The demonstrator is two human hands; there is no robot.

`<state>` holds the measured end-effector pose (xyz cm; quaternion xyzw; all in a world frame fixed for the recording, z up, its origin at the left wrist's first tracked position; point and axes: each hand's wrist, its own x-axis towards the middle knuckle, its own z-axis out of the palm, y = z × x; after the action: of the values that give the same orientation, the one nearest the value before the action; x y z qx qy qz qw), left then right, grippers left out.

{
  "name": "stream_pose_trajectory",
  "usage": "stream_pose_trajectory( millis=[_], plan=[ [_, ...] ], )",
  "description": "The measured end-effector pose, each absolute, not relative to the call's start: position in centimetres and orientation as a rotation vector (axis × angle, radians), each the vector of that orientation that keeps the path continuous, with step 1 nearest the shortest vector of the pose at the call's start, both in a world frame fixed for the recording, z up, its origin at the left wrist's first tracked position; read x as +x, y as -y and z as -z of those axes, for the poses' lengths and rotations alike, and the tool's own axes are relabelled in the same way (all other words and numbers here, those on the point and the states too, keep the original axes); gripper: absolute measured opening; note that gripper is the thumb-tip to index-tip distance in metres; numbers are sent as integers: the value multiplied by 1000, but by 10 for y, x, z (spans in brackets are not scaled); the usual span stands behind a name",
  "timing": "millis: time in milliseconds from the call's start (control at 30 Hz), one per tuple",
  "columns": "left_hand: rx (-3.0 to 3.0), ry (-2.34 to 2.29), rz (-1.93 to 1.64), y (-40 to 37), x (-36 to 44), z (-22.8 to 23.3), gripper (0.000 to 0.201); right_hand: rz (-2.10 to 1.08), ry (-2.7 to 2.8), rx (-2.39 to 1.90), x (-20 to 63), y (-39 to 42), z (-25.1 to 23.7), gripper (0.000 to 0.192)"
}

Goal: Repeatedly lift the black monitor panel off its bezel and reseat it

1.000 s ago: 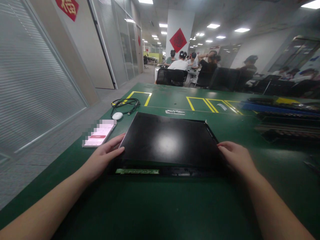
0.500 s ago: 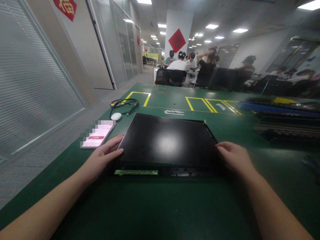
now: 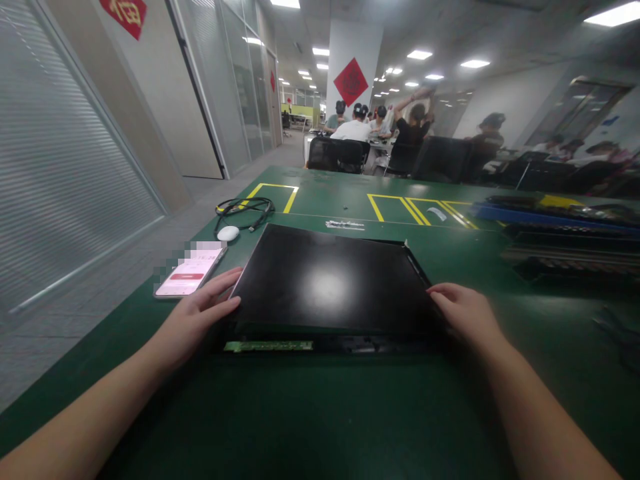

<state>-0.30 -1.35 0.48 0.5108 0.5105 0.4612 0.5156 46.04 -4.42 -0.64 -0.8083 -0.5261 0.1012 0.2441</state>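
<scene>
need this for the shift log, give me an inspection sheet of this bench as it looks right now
surface: green table mat with yellow marked boxes at the far side.
job's things: flat black panel lying face up, a green circuit strip showing along its near edge.
clutter: phone with lit screen left of the panel; white mouse; small loose parts behind the panel; dark trays at right.
grippers: left hand on the panel's left edge, right hand on its right edge.
cables: black cable coiled by the mouse.
surroundings: people seated at far desks, glass partitions at left, red diamond sign on a pillar.
</scene>
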Motion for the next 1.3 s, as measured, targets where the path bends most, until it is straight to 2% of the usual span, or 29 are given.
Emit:
stream_pose_trajectory(
  millis=[833,1133,1300],
  plan=[
    [1429,-1251,-1127,8,-10,6,54,-322,1346,-2183,470,40,12,30],
    [1511,-1386,-1066,6,-9,6,47,-339,1343,-2163,472,40,15,30],
    [1534,-1414,-1056,6,-9,8,53,-329,1347,-2179,472,40,14,30]
  ],
)
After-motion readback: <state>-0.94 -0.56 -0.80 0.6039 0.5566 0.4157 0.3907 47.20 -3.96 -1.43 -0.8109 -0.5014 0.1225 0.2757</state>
